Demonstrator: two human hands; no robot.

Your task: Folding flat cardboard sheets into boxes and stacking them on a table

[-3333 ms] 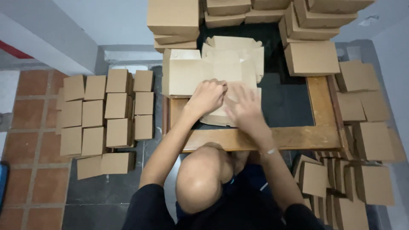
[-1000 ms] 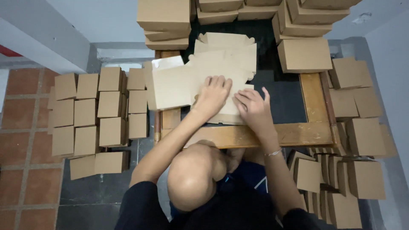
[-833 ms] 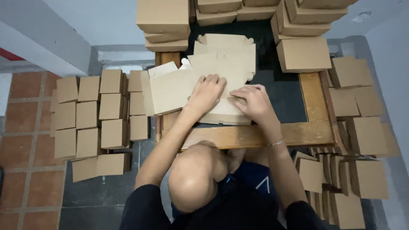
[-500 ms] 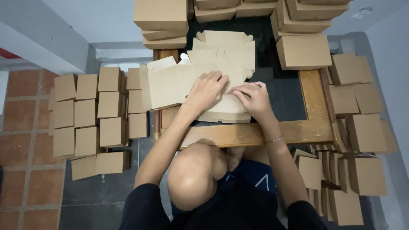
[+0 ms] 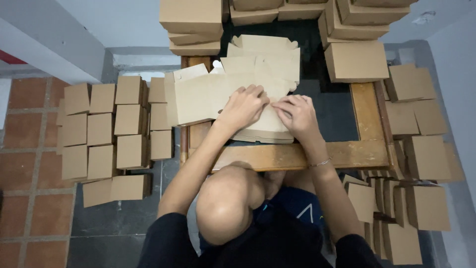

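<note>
In the head view, which looks straight down on the person, both hands rest on a flat cardboard box blank (image 5: pixel 208 97) that lies on top of a stack of flat blanks (image 5: pixel 265 131) on a wooden-framed table (image 5: pixel 297 155) with a dark top. The left hand (image 5: pixel 244 105) lies palm down on the blank, its fingers bent and pressing on the sheet near the middle; it does not close around anything. The right hand (image 5: pixel 297 113) is just beside it, with fingertips touching the same sheet, and the fingers of both hands almost meet. If the right fingertips pinch an edge or only press, one cannot tell. The blank reaches out over the left edge of the table, and its small flaps (image 5: pixel 191 73) at the far left side stand a little up. A thin bracelet (image 5: pixel 321 162) is on the right wrist. At the far side of the table stand piles of folded brown boxes (image 5: pixel 191 20), and one closed box (image 5: pixel 356 60) sits at the far right corner. On the tiled floor to the left, many finished boxes (image 5: pixel 106 129) stand in rows, touching each other. To the right of the table there are more boxes (image 5: pixel 421 149), some upright near the person's leg.
</note>
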